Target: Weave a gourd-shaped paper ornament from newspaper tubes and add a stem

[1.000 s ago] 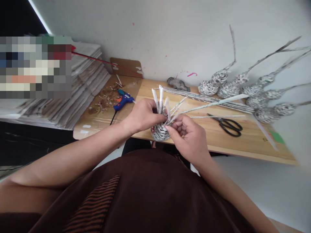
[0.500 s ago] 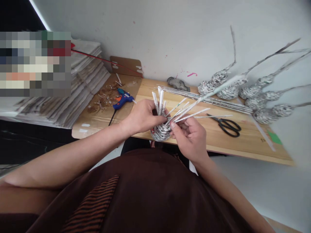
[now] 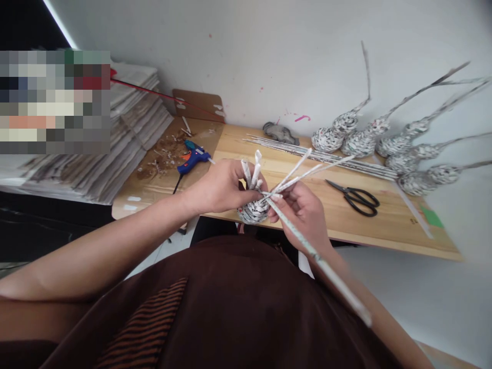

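Woven piece (image 3: 252,211) bears dark marks, illegibly small

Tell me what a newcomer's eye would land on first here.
Probably the small woven piece between the left hand and right hand, its paper strips fanning out. Next, the row of woven shapes with long stems along the wall, then the bright blue glue gun at the left.

A pixelated patch (image 3: 54,102) hides the left part of the newspaper stack (image 3: 144,130). The left hand (image 3: 225,187) covers some of the woven paper base (image 3: 251,211), its fingertips mostly out of sight. The long paper tube (image 3: 307,246) blurs toward its near end. The picture's right edge cuts off two stems (image 3: 474,137); the tabletop's (image 3: 395,220) small dark mark (image 3: 413,221) is unreadable.
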### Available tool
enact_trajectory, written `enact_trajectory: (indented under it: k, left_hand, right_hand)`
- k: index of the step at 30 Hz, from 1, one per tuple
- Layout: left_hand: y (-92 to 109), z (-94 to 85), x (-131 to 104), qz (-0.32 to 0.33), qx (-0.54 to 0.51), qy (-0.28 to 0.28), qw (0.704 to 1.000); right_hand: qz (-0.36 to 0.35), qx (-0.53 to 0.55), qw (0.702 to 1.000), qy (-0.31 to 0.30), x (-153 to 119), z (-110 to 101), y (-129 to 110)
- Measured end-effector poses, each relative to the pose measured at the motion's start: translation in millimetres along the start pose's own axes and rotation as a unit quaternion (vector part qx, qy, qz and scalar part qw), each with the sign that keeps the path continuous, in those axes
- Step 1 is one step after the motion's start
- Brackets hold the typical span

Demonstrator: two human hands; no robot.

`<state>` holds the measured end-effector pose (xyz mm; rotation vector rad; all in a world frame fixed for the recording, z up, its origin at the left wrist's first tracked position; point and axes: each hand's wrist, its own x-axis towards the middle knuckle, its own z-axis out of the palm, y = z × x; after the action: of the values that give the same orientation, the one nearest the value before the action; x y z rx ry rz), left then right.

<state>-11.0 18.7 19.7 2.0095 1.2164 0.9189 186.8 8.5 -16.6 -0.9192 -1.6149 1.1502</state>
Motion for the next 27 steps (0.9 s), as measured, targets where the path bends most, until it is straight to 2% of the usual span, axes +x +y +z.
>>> enact_trajectory:
  k: [2, 5, 7, 9, 11, 13, 16, 19, 22, 27]
  left_hand:
    - [3, 1.3, -3, 0.008, 0.0, 0.0, 1.0]
    - [6, 2.6, -5, 0.024, 0.018, 0.017, 0.999]
    - [7, 1.8, -6, 0.034, 0.032, 0.016, 0.999]
    - [8, -0.3, -5, 0.048, 0.037, -0.007, 0.998]
    - [9, -3.2, -3, 0.07, 0.036, -0.041, 0.996]
    - [10, -6.1, -1, 0.099, 0.036, -0.066, 0.992]
    - [13, -8.9, 2, 0.125, 0.033, -0.103, 0.986]
    - [13, -8.5, 3, 0.133, 0.024, -0.118, 0.984]
    - [9, -5.1, 0, 0.131, 0.014, -0.099, 0.986]
    - [5, -0.3, -4, 0.05, -0.002, -0.038, 0.998]
  right_hand:
    - [-0.036, -0.086, 0.996, 0.001, -4, -4, -7]
    - [-0.123, -0.246, 0.961, 0.021, -9, -7, -17]
    - [-0.152, -0.275, 0.949, 0.026, -10, -7, -19]
    - [-0.117, -0.21, 0.97, 0.022, -7, -7, -18]
    - [-0.046, -0.095, 0.994, 0.01, -1, -7, -15]
    - [0.015, 0.004, 1.0, 0.0, 6, -7, -12]
    - [0.055, 0.068, 0.996, -0.012, 11, -9, -9]
    - [0.052, 0.08, 0.995, -0.028, 11, -11, -10]
    - [0.026, 0.06, 0.997, -0.039, 9, -12, -12]
    - [-0.043, -0.016, 0.998, -0.045, 7, -15, -15]
